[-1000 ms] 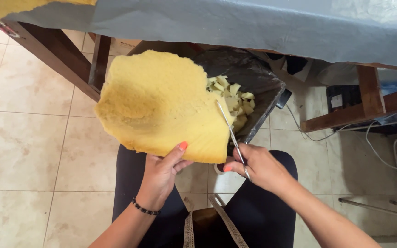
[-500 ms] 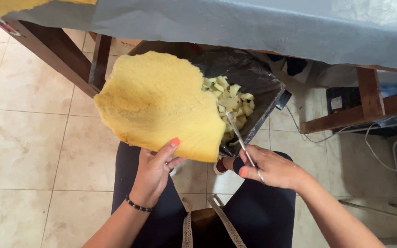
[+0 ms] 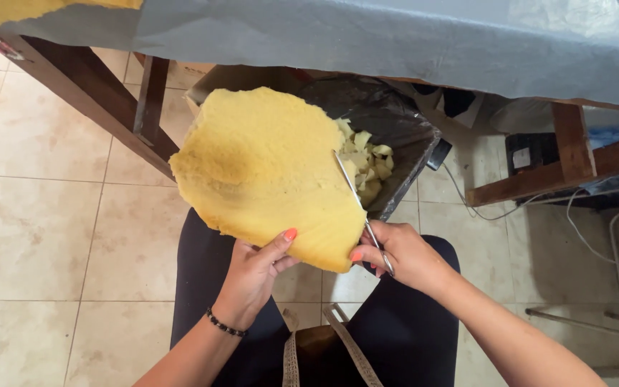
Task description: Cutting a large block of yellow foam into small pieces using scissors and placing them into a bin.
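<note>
My left hand (image 3: 256,271) grips the near edge of a large yellow foam sheet (image 3: 259,165), thumb on top, and holds it up over my lap. My right hand (image 3: 402,254) is closed on the handles of metal scissors (image 3: 356,195), whose blades lie along the sheet's right edge, pointing away from me. Below the sheet's right side sits a bin lined with a black bag (image 3: 395,125). Pale yellow foam scraps (image 3: 367,161) lie inside it.
A wooden table with a grey-blue cover (image 3: 395,43) spans the top, its dark legs (image 3: 94,100) at left. More yellow foam (image 3: 8,11) hangs at the top left corner. Cables and a wooden frame (image 3: 567,158) lie at right on the beige tiled floor (image 3: 51,229).
The scissors have advanced along the sheet's right edge. My left hand shifted slightly right along the sheet's near edge, and my right hand moved with the scissors.
</note>
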